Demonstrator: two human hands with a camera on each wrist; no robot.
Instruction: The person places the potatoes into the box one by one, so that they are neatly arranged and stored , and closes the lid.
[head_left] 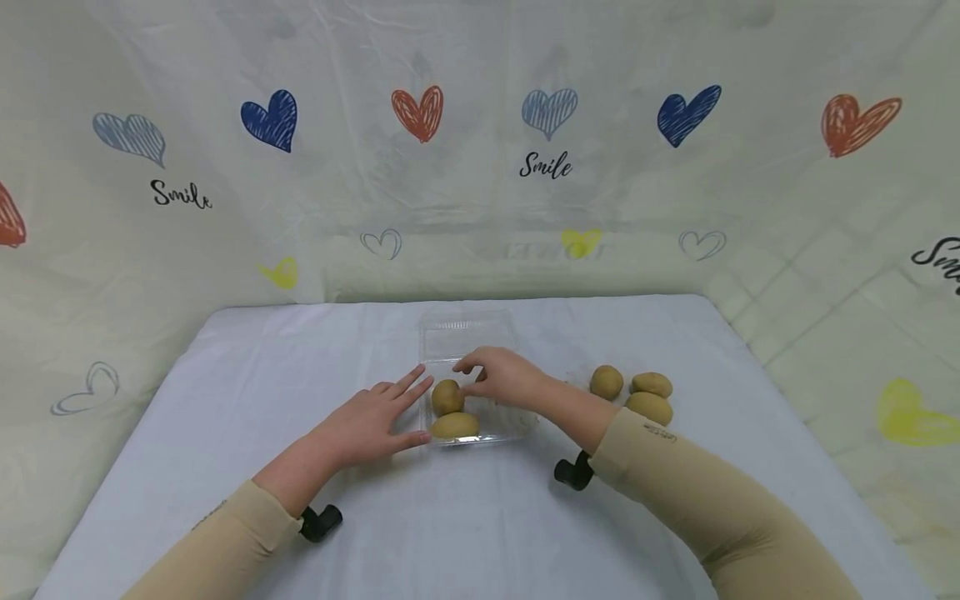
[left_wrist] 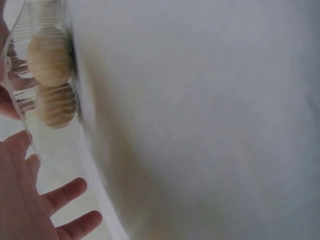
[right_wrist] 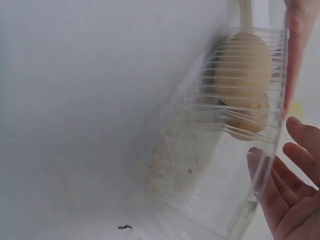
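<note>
A clear plastic clamshell box [head_left: 501, 429] lies on the table, its lid [head_left: 467, 337] folded back. At its left end are a round potato [head_left: 447, 397] and a longer potato [head_left: 455, 426] nearer the front. My left hand [head_left: 371, 423] is spread at the box's left edge, fingers extended and holding nothing. Over the box, my right hand [head_left: 506, 379] has its fingers slightly bent beside the round potato. Through the ribbed wall in the right wrist view, the potatoes [right_wrist: 243, 67] show while the right hand [right_wrist: 292, 192] grips nothing.
To the right of the box lie three loose potatoes: a round one [head_left: 607, 382], an oval one [head_left: 652, 384] and a larger one [head_left: 649, 408], partly behind the right forearm. A white cloth [head_left: 465, 525] covers the table. Behind it hangs a heart-printed curtain [head_left: 480, 192].
</note>
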